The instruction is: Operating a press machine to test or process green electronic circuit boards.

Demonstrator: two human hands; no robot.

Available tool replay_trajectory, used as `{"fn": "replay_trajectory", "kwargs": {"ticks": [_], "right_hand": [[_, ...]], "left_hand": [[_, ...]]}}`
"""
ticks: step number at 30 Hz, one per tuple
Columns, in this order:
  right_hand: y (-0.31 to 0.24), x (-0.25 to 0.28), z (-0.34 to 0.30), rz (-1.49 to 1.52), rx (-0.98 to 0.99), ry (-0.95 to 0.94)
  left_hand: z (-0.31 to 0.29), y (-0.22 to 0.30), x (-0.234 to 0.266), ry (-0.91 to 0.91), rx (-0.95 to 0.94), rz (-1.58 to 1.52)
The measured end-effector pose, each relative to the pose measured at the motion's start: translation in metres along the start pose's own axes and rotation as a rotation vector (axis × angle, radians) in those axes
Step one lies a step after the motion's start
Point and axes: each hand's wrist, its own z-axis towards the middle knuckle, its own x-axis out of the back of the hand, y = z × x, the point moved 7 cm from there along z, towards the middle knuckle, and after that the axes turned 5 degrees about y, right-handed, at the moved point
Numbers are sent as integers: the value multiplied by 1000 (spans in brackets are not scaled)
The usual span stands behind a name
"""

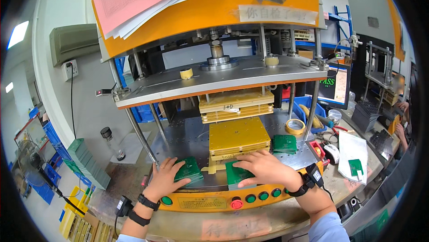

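My left hand (164, 176) rests at the left side of a low stack of green circuit boards (191, 169). Its fingers lie along the far edge and its thumb along the near edge, closed on the stack. A second green stack (234, 176) stands to the right, and my right hand (264, 168) reaches over its right part, fingers on top and thumb near the front. Between and behind both hands sits a yellow test fixture (239, 134) on the press's dark metal bed. Another pile of green boards (284, 143) lies right of the fixture.
Above hangs the press plate (223, 77) with an upper fixture (237, 107), between metal posts. Buttons and a red stop knob (236, 203) line the front panel. Tape (295, 127), a monitor (330, 85) and a white sheet (353, 155) are at right; stacked boards (87, 164) stand left.
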Motion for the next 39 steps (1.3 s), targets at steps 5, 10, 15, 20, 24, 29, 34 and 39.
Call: {"fn": "replay_trajectory", "kwargs": {"ticks": [5,10,15,20,24,29,34,39], "right_hand": [[4,1,7,0,-39,-82],[21,22,23,64,-10,111],[46,13,39,20,-54,62],[11,33,27,69,-24,85],[-2,18,9,94,5,-3],[8,24,20,224,-52,11],[73,15,55,167,-142,41],[109,-22,69,171,-150,5]], "left_hand": [[-51,47,25,269,-118,-148],[-134,81,-25,234,-84,-341],[-152,72,-44,294,66,-453],[-159,64,-48,303,122,-464],[-158,68,-49,311,92,-436],[-157,66,-48,317,91,-418],[-155,67,-49,300,94,-447],[-157,66,-46,304,135,-445]]}}
